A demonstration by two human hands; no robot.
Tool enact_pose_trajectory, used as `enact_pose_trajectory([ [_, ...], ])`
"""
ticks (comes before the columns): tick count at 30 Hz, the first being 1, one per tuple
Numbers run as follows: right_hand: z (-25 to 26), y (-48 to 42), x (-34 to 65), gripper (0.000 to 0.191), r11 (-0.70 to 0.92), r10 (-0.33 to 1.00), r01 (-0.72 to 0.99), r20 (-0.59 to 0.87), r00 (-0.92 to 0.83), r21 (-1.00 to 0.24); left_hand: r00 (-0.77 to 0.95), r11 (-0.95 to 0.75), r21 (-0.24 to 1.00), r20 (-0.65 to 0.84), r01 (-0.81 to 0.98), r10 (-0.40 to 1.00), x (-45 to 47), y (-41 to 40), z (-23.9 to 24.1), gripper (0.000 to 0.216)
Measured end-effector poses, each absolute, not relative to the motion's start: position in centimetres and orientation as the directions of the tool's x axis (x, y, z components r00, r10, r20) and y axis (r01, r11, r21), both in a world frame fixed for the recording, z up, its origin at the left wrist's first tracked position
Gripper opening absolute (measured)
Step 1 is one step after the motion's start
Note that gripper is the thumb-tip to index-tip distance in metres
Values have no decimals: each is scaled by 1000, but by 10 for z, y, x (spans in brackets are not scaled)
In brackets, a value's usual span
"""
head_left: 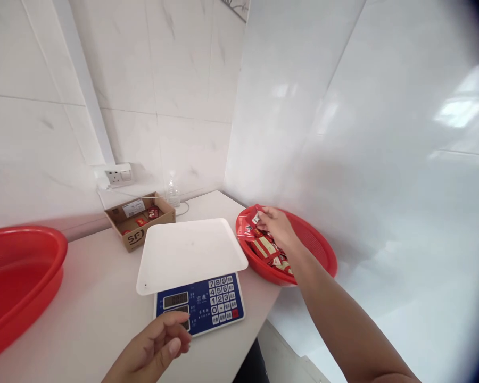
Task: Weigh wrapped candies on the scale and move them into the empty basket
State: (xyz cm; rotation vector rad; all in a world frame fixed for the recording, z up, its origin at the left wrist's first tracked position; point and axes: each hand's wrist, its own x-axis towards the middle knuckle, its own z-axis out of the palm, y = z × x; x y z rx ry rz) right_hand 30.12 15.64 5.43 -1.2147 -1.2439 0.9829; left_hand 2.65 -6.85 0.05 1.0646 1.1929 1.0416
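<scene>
My right hand (277, 226) reaches into a red plastic basket (319, 242) at the right edge of the counter and is closed on a red snack packet (250, 223), lifting it above several other red packets (269, 250) in the basket. My left hand (157, 348) hovers at the near edge, just below the blue keypad of a weighing scale (207, 300). Its fingers are curled together and nothing shows in them. The scale's white pan (187, 252) is bare.
A second, larger red basket (18, 276) sits at the far left. An open cardboard box (138, 223) holding a few red packets stands at the back by the wall, with a clear bottle (173, 191) and a wall socket (117, 175) behind it.
</scene>
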Motion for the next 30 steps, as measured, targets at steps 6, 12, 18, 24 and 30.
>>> enact_pose_trajectory([
  [6,26,156,207,8,-8,995,10,-9,-104,-1000,201,210,978,-207,6,957,29,-78,10,40],
  [12,16,159,178,6,-95,983,42,-100,-157,-995,156,239,966,-252,99,955,8,-87,20,38],
  [18,43,157,233,3,51,998,100,48,-35,-994,108,219,940,-254,263,961,-10,-79,24,37],
  [24,42,150,343,17,123,946,734,303,117,-668,8,100,838,-124,537,992,-8,-32,36,37],
  [30,27,135,397,37,35,961,957,272,47,-287,160,-229,618,166,753,973,6,50,34,37],
])
